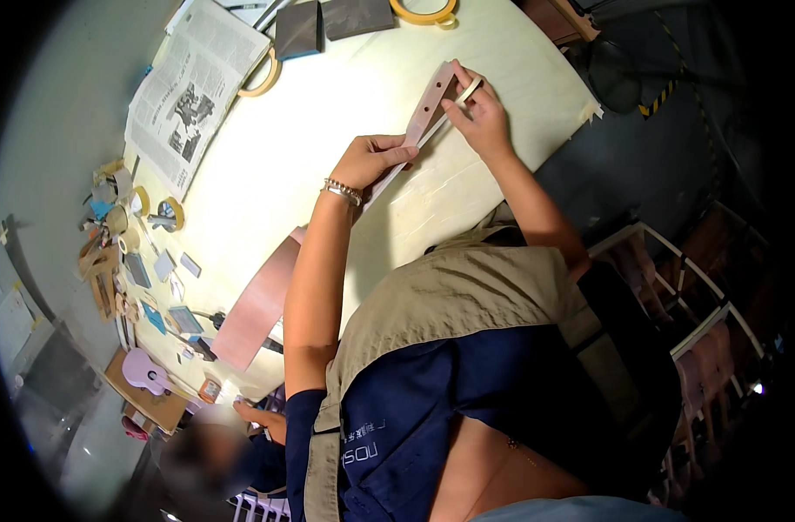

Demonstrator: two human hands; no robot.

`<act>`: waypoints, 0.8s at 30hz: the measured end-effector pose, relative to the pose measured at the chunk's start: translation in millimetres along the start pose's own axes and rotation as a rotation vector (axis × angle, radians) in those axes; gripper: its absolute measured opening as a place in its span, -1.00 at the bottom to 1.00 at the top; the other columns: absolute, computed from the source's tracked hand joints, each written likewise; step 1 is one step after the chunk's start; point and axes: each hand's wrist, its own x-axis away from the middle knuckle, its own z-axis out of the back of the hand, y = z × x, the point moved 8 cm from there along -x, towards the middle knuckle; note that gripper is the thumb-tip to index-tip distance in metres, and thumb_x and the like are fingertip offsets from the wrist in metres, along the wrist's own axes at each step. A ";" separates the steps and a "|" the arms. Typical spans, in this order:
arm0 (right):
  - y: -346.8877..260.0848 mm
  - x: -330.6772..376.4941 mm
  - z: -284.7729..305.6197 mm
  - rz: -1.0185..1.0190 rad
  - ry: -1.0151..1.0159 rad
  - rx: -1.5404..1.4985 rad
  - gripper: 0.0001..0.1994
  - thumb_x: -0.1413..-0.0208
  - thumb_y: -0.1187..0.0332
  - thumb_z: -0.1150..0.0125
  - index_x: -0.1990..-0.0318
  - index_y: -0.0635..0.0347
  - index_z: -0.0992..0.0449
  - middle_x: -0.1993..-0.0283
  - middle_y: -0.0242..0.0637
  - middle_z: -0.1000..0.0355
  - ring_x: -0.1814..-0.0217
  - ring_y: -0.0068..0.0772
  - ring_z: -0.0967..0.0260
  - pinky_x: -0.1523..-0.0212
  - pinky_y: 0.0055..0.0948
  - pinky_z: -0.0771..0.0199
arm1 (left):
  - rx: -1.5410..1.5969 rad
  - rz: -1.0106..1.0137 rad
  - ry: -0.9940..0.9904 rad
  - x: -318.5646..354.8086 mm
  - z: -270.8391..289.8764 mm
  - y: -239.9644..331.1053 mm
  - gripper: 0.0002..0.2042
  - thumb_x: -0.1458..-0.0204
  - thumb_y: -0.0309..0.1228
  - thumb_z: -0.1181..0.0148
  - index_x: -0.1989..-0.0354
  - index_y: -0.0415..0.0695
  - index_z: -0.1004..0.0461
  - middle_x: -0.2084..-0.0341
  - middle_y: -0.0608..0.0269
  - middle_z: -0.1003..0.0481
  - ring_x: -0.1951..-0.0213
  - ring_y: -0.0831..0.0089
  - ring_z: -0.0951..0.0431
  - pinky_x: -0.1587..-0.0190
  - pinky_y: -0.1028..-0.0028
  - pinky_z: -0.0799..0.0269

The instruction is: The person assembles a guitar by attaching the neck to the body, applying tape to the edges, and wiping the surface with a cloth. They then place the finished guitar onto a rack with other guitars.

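Note:
A long pale-pink piece (pixel 425 104), narrow at its far end with two dark holes, slants across the table in front of me. My left hand (pixel 376 161) is closed around its narrow part, thumb on top. At the far end, the fingers of my right hand (pixel 483 117) touch the piece's edge. A narrow cream ring, seemingly a roll of tape (pixel 472 89), sits among those right fingers. Along the piece's right edge runs a pale strip. Past my left forearm lies a wider, smooth pink part (pixel 258 304); whether both parts join is hidden by the arm.
An open newspaper (pixel 193 96), masking tape (pixel 263 74), dark blocks (pixel 299 29) and a yellow tape roll (pixel 424 10) lie at the back. Small tools and sanding blocks (pixel 136 270) crowd the left edge, near a purple guitar-shaped piece (pixel 143 370). Another person (pixel 263 452) sits lower left. Racks (pixel 706 357) stand right.

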 end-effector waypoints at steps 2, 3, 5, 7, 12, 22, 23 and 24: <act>-8.8 -3.0 2.5 0.071 0.005 0.175 -0.42 0.11 0.63 -0.19 -0.16 0.22 -0.23 0.03 -0.36 -0.16 0.13 -0.59 -0.14 0.08 -0.65 -0.22 | -0.015 0.040 -0.015 -7.8 0.4 0.8 -0.78 0.21 -0.47 -0.25 0.36 -0.32 -0.55 0.60 0.22 -0.50 0.57 0.58 -0.43 0.46 0.63 -0.33; -14.0 -1.5 7.8 0.068 0.062 0.258 -0.41 0.11 0.62 -0.21 -0.16 0.21 -0.23 0.04 -0.35 -0.16 0.15 -0.58 -0.16 0.09 -0.64 -0.25 | -0.023 0.037 -0.013 -10.0 1.4 -1.3 -0.79 0.22 -0.47 -0.25 0.37 -0.32 -0.55 0.60 0.22 -0.51 0.58 0.57 -0.44 0.47 0.63 -0.33; -32.0 10.5 13.3 0.061 0.171 0.423 -0.40 0.11 0.59 -0.23 -0.17 0.19 -0.23 0.07 -0.34 -0.17 0.19 -0.58 -0.21 0.11 -0.62 -0.30 | -0.036 0.031 -0.006 -12.0 2.6 -2.5 -0.79 0.22 -0.47 -0.25 0.39 -0.32 -0.55 0.61 0.21 -0.51 0.60 0.57 -0.44 0.49 0.63 -0.34; 2.9 42.4 17.4 -0.322 0.299 -0.091 -0.41 0.09 0.58 -0.22 -0.17 0.21 -0.22 0.17 -0.37 -0.24 0.26 -0.60 -0.27 0.22 -0.63 -0.35 | 0.020 0.025 -0.026 -12.0 -3.1 1.9 -0.79 0.23 -0.46 -0.26 0.40 -0.32 -0.55 0.60 0.20 -0.51 0.60 0.56 -0.46 0.49 0.62 -0.36; 34.1 96.7 76.6 -0.515 0.641 -0.487 -0.50 0.04 0.56 -0.18 -0.12 0.23 -0.27 0.23 -0.39 -0.34 0.30 -0.66 -0.28 0.29 -0.68 -0.34 | -0.034 -0.017 -0.026 -17.1 4.8 -11.0 -0.71 0.21 -0.32 -0.28 0.37 -0.29 -0.55 0.53 0.12 -0.54 0.50 0.48 -0.53 0.43 0.56 -0.42; -52.2 -0.8 88.6 -0.059 -0.083 1.253 -0.45 0.37 0.16 -0.41 0.09 0.00 -0.46 -0.18 -0.31 -0.16 -0.13 -0.16 -0.09 -0.07 -0.11 -0.13 | -1.374 -0.323 0.517 107.7 17.9 -4.3 -0.53 0.19 -0.05 -0.25 0.22 -0.18 -0.42 0.64 0.16 -0.47 0.51 0.29 -0.50 0.41 0.35 -0.35; -66.5 2.3 55.5 0.100 -0.216 1.110 -0.34 0.41 0.15 -0.42 -0.01 -0.06 -0.37 -0.21 -0.28 -0.12 -0.18 -0.12 -0.04 -0.13 -0.08 -0.06 | -1.269 -0.243 0.411 113.7 24.3 -5.9 -0.57 0.17 -0.08 -0.25 0.26 -0.18 -0.42 0.66 0.18 -0.46 0.55 0.33 -0.48 0.42 0.38 -0.35; -82.0 13.0 24.2 0.246 -0.340 0.960 -0.22 0.45 0.13 -0.43 -0.11 -0.12 -0.29 -0.24 -0.26 -0.07 -0.24 -0.08 0.00 -0.20 -0.05 0.01 | -1.162 -0.168 0.299 119.3 30.9 -5.0 -0.60 0.16 -0.11 -0.26 0.30 -0.19 -0.43 0.68 0.21 -0.45 0.58 0.36 -0.46 0.43 0.42 -0.34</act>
